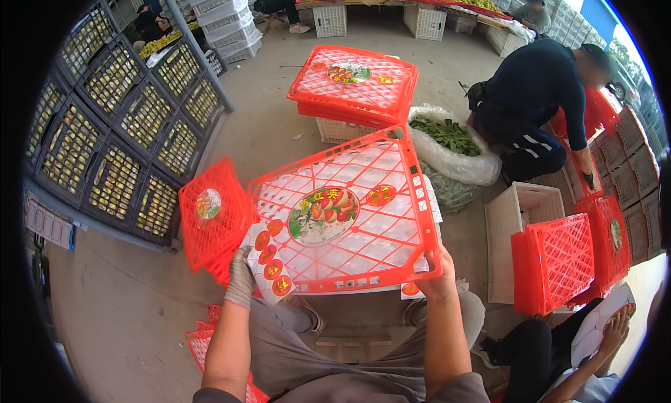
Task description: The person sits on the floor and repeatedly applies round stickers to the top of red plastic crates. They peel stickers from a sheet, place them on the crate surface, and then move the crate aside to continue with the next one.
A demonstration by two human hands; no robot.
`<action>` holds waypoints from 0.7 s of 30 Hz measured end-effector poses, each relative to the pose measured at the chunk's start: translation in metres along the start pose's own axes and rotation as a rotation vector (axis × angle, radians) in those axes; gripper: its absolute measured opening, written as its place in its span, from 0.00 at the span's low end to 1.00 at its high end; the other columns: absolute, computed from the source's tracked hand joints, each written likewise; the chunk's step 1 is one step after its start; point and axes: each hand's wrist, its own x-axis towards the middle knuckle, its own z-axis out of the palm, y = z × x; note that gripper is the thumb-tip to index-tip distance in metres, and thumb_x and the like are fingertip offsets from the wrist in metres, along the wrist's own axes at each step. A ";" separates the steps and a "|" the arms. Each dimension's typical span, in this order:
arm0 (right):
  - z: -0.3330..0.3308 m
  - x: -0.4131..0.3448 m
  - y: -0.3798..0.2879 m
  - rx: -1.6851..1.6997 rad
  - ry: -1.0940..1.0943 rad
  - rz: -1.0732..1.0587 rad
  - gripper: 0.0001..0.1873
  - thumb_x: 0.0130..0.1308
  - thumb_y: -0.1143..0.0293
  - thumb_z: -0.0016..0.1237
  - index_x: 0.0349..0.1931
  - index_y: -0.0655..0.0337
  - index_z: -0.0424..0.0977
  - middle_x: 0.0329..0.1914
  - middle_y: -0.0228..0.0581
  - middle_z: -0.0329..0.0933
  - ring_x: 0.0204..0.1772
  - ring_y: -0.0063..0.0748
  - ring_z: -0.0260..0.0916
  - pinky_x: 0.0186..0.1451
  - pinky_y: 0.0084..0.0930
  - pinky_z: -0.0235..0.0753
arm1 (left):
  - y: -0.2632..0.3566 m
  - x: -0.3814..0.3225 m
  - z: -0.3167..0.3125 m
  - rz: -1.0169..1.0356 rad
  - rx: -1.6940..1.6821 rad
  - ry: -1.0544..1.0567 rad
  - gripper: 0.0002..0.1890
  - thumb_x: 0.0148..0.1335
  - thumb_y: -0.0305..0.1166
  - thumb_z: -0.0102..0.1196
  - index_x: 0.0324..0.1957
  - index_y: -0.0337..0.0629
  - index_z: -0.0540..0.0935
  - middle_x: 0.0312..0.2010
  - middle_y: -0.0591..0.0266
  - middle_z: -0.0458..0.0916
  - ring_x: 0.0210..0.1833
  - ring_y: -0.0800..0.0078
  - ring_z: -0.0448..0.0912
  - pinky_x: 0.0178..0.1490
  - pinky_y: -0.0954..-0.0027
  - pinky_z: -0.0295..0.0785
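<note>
Across my lap level lies a red plastic lattice lid [377,235], tilted, with a large oval fruit label [324,216] and a smaller red oval sticker [381,195] on it. White padded material shows through its lattice. My left hand [241,278], in a grey glove, pinches a white sheet of red oval stickers [270,264] at the lid's near left corner. One more red sticker [274,227] sits just above that sheet. My bare right hand [439,273] grips the near right corner of the lid. Beneath that corner, part of another sticker sheet [410,290] peeks out.
Stacked red lids [356,81] rest on a white crate ahead; more red lids [212,209] lie left. Black fruit crates [110,120] form a wall. A bag of green leaves [451,138] stands right, near a crouching person [529,94]. Another person's hands [616,329] hold a sticker sheet.
</note>
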 end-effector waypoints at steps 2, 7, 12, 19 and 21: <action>-0.003 0.001 0.002 -0.061 0.015 -0.001 0.23 0.67 0.69 0.56 0.60 0.68 0.70 0.55 0.40 0.78 0.55 0.30 0.76 0.56 0.28 0.77 | 0.001 -0.002 0.002 -0.012 -0.007 -0.010 0.21 0.59 0.43 0.51 0.49 0.40 0.77 0.48 0.57 0.80 0.53 0.61 0.77 0.62 0.58 0.70; -0.008 0.006 0.004 -0.172 0.208 0.019 0.12 0.65 0.73 0.58 0.47 0.66 0.76 0.40 0.34 0.81 0.40 0.23 0.77 0.43 0.22 0.78 | -0.003 -0.004 -0.003 -0.015 -0.006 0.035 0.21 0.61 0.43 0.50 0.50 0.41 0.78 0.48 0.57 0.82 0.51 0.61 0.79 0.60 0.58 0.73; -0.003 0.011 0.010 -0.209 0.291 -0.021 0.06 0.67 0.76 0.56 0.42 0.67 0.78 0.37 0.34 0.80 0.36 0.20 0.76 0.42 0.19 0.77 | -0.012 0.003 -0.013 -0.074 -0.105 -0.063 0.21 0.62 0.42 0.50 0.52 0.42 0.80 0.46 0.59 0.85 0.46 0.62 0.82 0.54 0.60 0.78; -0.005 0.018 0.023 -0.013 0.301 0.043 0.11 0.69 0.70 0.56 0.45 0.69 0.77 0.39 0.36 0.82 0.40 0.25 0.80 0.46 0.24 0.81 | -0.008 -0.015 0.000 -0.151 -0.141 -0.102 0.20 0.62 0.41 0.51 0.51 0.41 0.81 0.45 0.60 0.86 0.45 0.64 0.83 0.53 0.61 0.78; -0.007 0.021 0.027 0.082 0.283 0.070 0.16 0.68 0.64 0.58 0.48 0.68 0.76 0.42 0.38 0.82 0.43 0.28 0.81 0.47 0.29 0.82 | -0.007 -0.018 0.003 -0.147 -0.156 -0.201 0.20 0.62 0.41 0.51 0.51 0.42 0.82 0.44 0.60 0.86 0.44 0.64 0.83 0.53 0.61 0.78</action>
